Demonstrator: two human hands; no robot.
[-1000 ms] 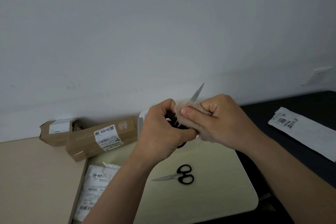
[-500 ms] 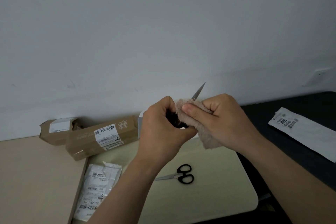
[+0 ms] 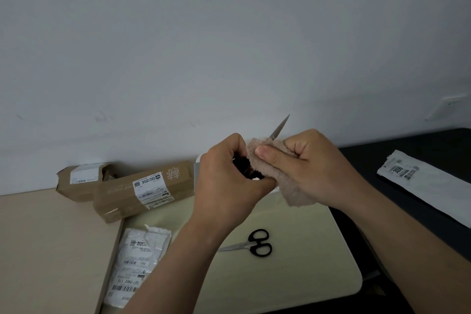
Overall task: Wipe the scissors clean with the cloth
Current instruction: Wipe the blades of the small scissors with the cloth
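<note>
Hanging lower than a second ago, cloth (image 3: pixel 288 186) pinched by right grip (image 3: pixel 313 166) around scissors (image 3: pixel 280 126) at frame centre; handles clenched in left grip (image 3: pixel 229 181). Seemingly mid-wipe: blade tip bare, second pair (image 3: pixel 251 243) on desk (image 3: pixel 318 262) apparently untouched.

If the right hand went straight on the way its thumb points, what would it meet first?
Most likely the left hand, which grips the held scissors by the handles right beside it. The right hand pinches the beige cloth round the blade, so the cloth would touch first.
</note>
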